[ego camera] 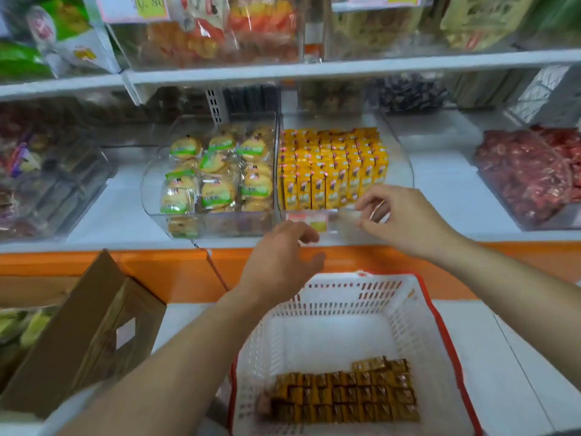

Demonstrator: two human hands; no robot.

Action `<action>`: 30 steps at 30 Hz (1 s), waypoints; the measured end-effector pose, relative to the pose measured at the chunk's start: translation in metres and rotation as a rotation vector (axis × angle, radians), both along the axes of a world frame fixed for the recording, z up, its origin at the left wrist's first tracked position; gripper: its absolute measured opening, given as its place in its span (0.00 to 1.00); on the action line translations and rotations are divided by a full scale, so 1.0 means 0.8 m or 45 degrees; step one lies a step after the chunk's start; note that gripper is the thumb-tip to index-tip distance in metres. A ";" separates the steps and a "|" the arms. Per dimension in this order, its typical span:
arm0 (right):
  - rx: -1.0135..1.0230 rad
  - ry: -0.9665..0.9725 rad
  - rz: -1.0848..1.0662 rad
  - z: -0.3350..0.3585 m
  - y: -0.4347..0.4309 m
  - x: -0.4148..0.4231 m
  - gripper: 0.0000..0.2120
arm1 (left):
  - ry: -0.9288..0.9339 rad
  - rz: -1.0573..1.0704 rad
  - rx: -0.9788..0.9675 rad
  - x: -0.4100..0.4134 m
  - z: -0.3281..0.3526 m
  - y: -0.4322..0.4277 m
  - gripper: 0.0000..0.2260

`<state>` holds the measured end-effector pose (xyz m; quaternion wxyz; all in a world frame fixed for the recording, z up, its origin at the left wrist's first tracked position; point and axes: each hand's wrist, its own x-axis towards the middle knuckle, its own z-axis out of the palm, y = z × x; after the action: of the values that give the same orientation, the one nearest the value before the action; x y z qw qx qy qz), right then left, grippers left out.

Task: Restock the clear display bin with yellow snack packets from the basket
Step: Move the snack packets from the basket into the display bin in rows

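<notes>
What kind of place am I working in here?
Most likely a snack shop: white shelves carry clear bins of wrapped snacks, price tags mark them, and a white basket of packets sits below.

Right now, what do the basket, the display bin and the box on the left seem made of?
Basket: white moulded plastic, matte, with slotted walls and a red rim. Display bin: clear rigid plastic, possibly acrylic, glossy; the packets show through. Box: brown cardboard, dull, with a cut handle hole.
</notes>
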<state>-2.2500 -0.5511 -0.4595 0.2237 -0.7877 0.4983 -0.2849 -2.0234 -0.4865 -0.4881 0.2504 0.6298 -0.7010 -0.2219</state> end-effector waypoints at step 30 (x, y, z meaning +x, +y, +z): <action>1.307 0.929 0.187 -0.471 0.059 -0.063 0.24 | -0.226 -0.475 1.137 -0.099 -0.457 0.049 0.30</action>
<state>-2.3003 -0.5043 -0.8366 0.4079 -0.6586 0.5603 0.2933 -2.1025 -0.4471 -0.8540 -0.1489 0.5559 -0.6568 -0.4872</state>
